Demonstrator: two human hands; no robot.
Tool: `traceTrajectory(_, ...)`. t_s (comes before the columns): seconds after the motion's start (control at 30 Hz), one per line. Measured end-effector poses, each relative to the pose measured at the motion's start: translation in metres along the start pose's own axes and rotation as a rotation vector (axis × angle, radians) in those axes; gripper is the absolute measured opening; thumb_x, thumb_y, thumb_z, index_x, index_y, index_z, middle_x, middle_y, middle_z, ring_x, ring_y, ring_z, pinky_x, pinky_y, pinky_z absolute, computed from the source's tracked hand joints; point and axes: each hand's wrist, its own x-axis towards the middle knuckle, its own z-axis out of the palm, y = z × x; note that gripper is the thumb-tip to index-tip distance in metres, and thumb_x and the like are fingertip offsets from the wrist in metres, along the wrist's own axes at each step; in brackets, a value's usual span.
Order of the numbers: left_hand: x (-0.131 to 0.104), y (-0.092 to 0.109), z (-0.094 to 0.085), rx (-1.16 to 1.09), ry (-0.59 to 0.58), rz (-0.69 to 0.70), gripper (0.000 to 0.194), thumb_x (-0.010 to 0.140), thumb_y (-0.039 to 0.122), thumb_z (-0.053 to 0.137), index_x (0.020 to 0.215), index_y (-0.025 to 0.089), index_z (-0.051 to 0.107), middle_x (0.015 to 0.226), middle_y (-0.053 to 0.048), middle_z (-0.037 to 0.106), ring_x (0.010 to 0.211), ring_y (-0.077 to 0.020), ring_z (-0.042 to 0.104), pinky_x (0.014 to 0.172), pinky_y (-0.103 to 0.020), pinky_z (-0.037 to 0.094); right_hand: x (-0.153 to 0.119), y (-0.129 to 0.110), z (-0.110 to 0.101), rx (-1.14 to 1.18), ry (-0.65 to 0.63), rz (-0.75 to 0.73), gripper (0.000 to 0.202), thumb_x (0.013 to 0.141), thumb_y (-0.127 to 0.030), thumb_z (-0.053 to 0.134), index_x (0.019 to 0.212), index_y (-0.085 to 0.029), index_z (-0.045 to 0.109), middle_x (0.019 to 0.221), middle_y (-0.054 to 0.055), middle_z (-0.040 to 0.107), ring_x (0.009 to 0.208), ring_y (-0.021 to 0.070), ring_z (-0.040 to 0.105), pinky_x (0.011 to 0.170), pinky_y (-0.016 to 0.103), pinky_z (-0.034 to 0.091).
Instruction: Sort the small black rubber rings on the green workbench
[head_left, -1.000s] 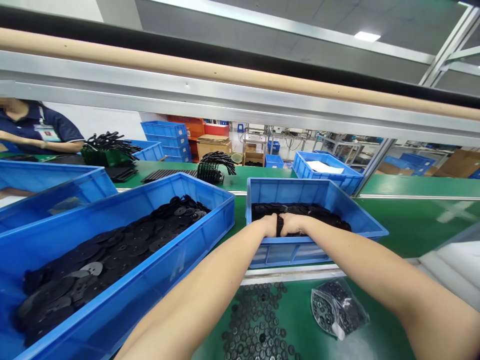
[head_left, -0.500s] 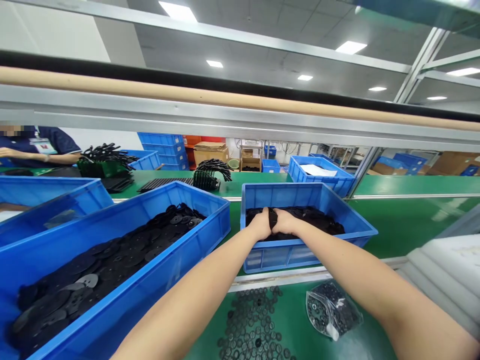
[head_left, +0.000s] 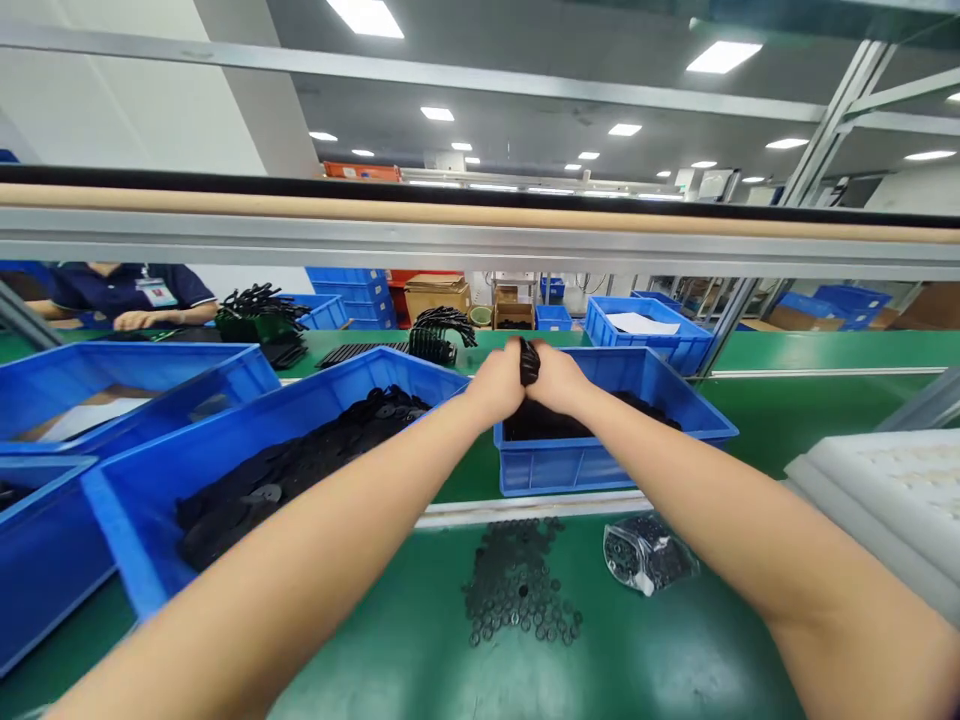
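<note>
My left hand (head_left: 498,384) and my right hand (head_left: 556,378) are close together, raised over the left rim of a blue bin (head_left: 574,468). Between them they grip a bunch of black parts (head_left: 529,362), whose exact shape is blurred and partly covered by my fingers. More black pieces (head_left: 544,422) lie in that bin below my hands. To the left, a long blue bin (head_left: 142,500) holds a heap of flat black discs (head_left: 300,460), partly hidden behind my left forearm.
Small dark rings (head_left: 517,590) and a clear bag of parts (head_left: 649,553) lie on the green bench (head_left: 420,640). White foam trays (head_left: 885,500) are at the right. A metal rail (head_left: 450,240) crosses above. A person (head_left: 142,290) sits across at the far left.
Both hands have risen out of the right bin with the black parts between them. The camera view has shifted, and the bench objects appear higher in the picture.
</note>
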Motion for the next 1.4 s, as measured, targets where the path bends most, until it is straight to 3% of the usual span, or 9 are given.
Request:
traceTrajectory(0.1, -0.039, -0.012, -0.038, 0.128, 0.023, -0.02, 0.053, 0.077, 0.008, 0.058, 0.127, 0.015, 0.041, 0.101, -0.012, 0.063, 0.092, -0.0255, 0.067, 0.08, -0.035, 0.053, -0.013, -0.044, 0.009, 0.086, 0.025, -0.057, 0.05, 0.072, -0.018, 0.066, 0.119, -0.021, 0.05, 0.104, 0.007, 0.069, 0.094, 0.026, 0.066, 0.08, 0.033, 0.05)
traceTrajectory(0.2, -0.097, -0.036, -0.05, 0.204, -0.006, -0.089, 0.057, 0.081, 0.007, 0.05, 0.135, 0.014, 0.036, 0.106, -0.014, 0.06, 0.092, -0.0265, 0.067, 0.081, -0.038, 0.053, -0.044, -0.083, 0.051, 0.203, 0.003, -0.096, 0.052, 0.073, -0.016, 0.064, 0.122, -0.022, 0.05, 0.103, 0.006, 0.067, 0.094, 0.0256, 0.064, 0.082, 0.034, 0.051)
traceTrajectory(0.43, -0.241, -0.102, 0.006, 0.274, -0.226, -0.357, 0.063, 0.083, 0.001, 0.041, 0.144, 0.013, 0.029, 0.117, -0.018, 0.055, 0.092, -0.0243, 0.068, 0.082, -0.035, 0.052, -0.147, -0.133, 0.194, 0.435, -0.211, 0.057, 0.062, 0.07, -0.013, 0.067, 0.129, -0.021, 0.051, 0.11, 0.011, 0.064, 0.103, 0.0273, 0.064, 0.088, 0.037, 0.051)
traceTrajectory(0.57, -0.284, -0.119, 0.036, 0.266, -0.174, -0.44, 0.06, 0.088, 0.004, 0.035, 0.147, 0.015, 0.029, 0.126, -0.019, 0.052, 0.097, -0.0239, 0.067, 0.085, -0.036, 0.053, -0.179, -0.142, 0.231, 0.561, -0.203, 0.109, 0.063, 0.07, -0.015, 0.068, 0.131, -0.024, 0.052, 0.12, 0.009, 0.062, 0.113, 0.0274, 0.061, 0.095, 0.039, 0.05)
traceTrajectory(0.77, -0.314, -0.141, 0.077, 0.14, 0.15, -0.397, 0.048, 0.094, 0.019, 0.035, 0.142, 0.015, 0.038, 0.139, -0.02, 0.045, 0.128, -0.0314, 0.053, 0.103, -0.047, 0.049, -0.191, -0.148, 0.232, 0.498, -0.158, 0.17, 0.068, 0.077, -0.016, 0.061, 0.142, -0.023, 0.045, 0.138, 0.012, 0.051, 0.127, 0.0278, 0.053, 0.108, 0.041, 0.044)
traceTrajectory(0.93, -0.328, -0.154, 0.095, 0.071, 0.3, -0.359, 0.051, 0.09, 0.023, 0.042, 0.14, 0.014, 0.04, 0.14, -0.021, 0.045, 0.131, -0.035, 0.05, 0.106, -0.054, 0.046, -0.199, -0.153, 0.237, 0.383, -0.17, 0.117, 0.08, 0.082, -0.024, 0.061, 0.155, -0.027, 0.029, 0.156, 0.014, 0.032, 0.138, 0.0344, 0.04, 0.114, 0.049, 0.035)
traceTrajectory(1.23, -0.334, -0.153, 0.089, 0.166, 0.248, -0.333, 0.061, 0.084, 0.029, 0.048, 0.14, 0.009, 0.038, 0.137, -0.022, 0.043, 0.131, -0.0371, 0.047, 0.109, -0.05, 0.043, -0.216, -0.133, 0.218, 0.494, -0.303, 0.086, 0.098, 0.073, -0.034, 0.073, 0.157, -0.016, 0.025, 0.163, 0.02, 0.018, 0.15, 0.0386, 0.018, 0.12, 0.053, 0.024)
traceTrajectory(1.3, -0.336, -0.153, 0.087, 0.186, 0.244, -0.345, 0.063, 0.085, 0.037, 0.049, 0.141, 0.008, 0.038, 0.136, -0.023, 0.043, 0.13, -0.0384, 0.046, 0.109, -0.051, 0.042, -0.232, -0.119, 0.204, 0.538, -0.265, 0.055, 0.092, 0.075, -0.036, 0.072, 0.155, -0.014, 0.031, 0.162, 0.02, 0.023, 0.149, 0.0353, 0.022, 0.12, 0.05, 0.026)
traceTrajectory(1.4, -0.339, -0.15, 0.083, 0.192, 0.252, -0.39, 0.064, 0.087, 0.045, 0.05, 0.14, 0.01, 0.039, 0.135, -0.023, 0.044, 0.129, -0.0384, 0.046, 0.107, -0.052, 0.042, -0.261, -0.083, 0.178, 0.501, -0.115, 0.031, 0.068, 0.081, -0.031, 0.066, 0.145, -0.018, 0.047, 0.149, 0.015, 0.047, 0.138, 0.0289, 0.043, 0.115, 0.045, 0.035)
